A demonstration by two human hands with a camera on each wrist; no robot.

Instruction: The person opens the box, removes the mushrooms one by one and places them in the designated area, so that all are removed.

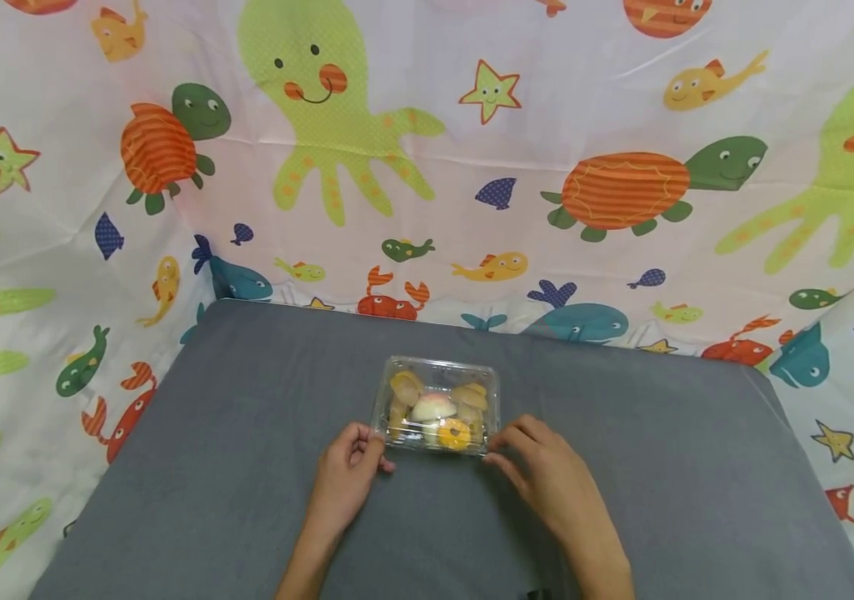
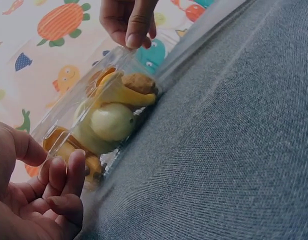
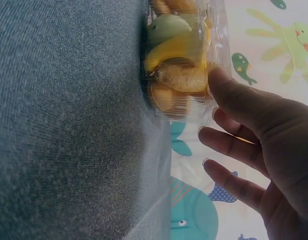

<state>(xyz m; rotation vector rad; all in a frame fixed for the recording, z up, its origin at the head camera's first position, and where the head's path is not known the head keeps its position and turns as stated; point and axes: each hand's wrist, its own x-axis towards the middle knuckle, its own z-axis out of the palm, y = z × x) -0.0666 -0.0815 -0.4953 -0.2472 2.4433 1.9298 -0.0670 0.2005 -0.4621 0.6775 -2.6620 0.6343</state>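
A clear plastic box with a lid lies on the grey cloth, holding several food-like pieces. Through it show a pale white-and-pink piece, an orange flower-shaped piece and brownish pieces. From the side, in the left wrist view, a pale green rounded piece lies beside a yellow curved one. My left hand pinches the box's rim at the near left corner. At the near right corner my right hand pinches the rim between thumb and index finger, its other fingers spread.
Grey cloth covers the table around the box. A white curtain printed with sea animals hangs behind the table and along both sides. Something small and dark shows at the bottom edge of the head view.
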